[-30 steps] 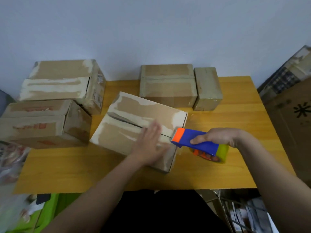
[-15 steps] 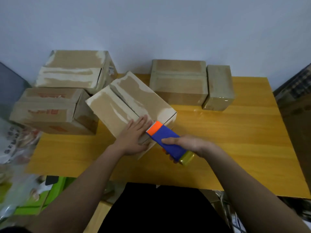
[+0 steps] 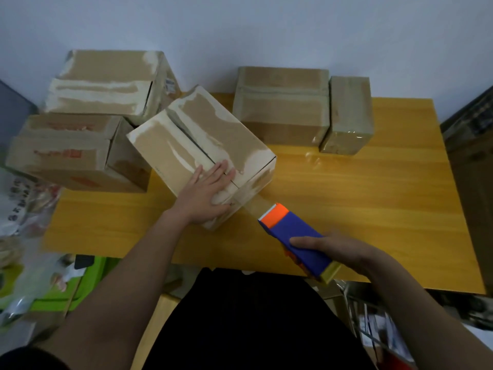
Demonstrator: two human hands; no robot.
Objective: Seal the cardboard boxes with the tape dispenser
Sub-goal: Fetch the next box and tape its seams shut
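Tape drawn off the near end of the box, seam not yet covered.

From my remote seat: L hand lies flat, fingers straight and together, pressing the near end of the angled cardboard box on the wooden table, I'd say to pin the flaps shut and stop the box sliding while tape is pulled. R hand is wrapped round the blue body of the tape dispenser, orange blade end facing the box, held just off the box's near corner and low over the table. A clear strip of tape runs from the box's end face to the blade, so the start looks anchored there. Top seam w/ visible gap is untaped. Other boxes sit behind and to the left, prob. out of the way on purpose.
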